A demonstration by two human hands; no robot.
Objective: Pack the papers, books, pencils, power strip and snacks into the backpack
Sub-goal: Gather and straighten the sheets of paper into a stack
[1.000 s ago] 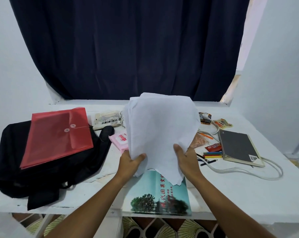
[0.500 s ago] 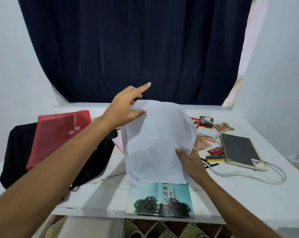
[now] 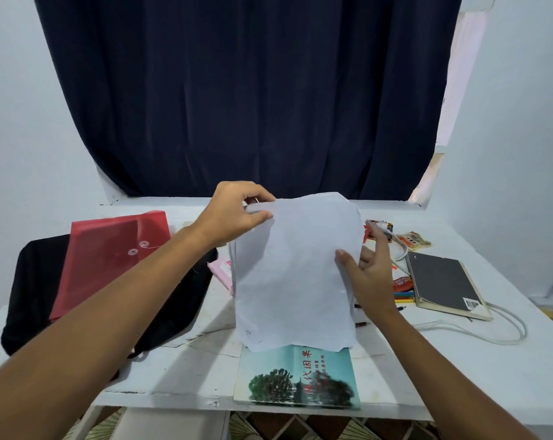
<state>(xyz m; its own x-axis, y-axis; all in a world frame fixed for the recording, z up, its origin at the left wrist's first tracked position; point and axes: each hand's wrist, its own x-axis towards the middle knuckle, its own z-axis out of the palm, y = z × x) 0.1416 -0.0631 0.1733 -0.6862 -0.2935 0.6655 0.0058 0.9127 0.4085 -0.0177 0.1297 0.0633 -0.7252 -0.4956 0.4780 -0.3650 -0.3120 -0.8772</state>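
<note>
Currently the stack of white papers point(image 3: 295, 274) stands upright on its bottom edge, resting on the far end of the teal book point(image 3: 295, 377) at the front of the white worktop point(image 3: 443, 369). Left hand point(image 3: 237, 212) pinches the stack's top left corner, thumb in front, fingers curled over the top edge. Right hand point(image 3: 368, 277) grasps the right edge: thumb on the front face, fingers spread behind the sheets.

Black backpack point(image 3: 33, 290) lies flat on the worktop's left side; can't tell whether it's open or what's inside. Red string-tie envelope point(image 3: 110, 258) sits on top of it. Pink packet point(image 3: 221, 273) is just left of the papers, partly hidden behind them.

Right of the papers: snack packets point(image 3: 414, 240), coloured pencils point(image 3: 403, 296), a grey-cover notebook point(image 3: 443, 284), white cable point(image 3: 478, 333) looping around the notebook's near side.

Vs 0.5 s ago: left hand was above the stack with index finger extended, not holding; it now has the top corner. Right hand has moved up from the lower right corner to mid-edge. The stack stands straighter.
</note>
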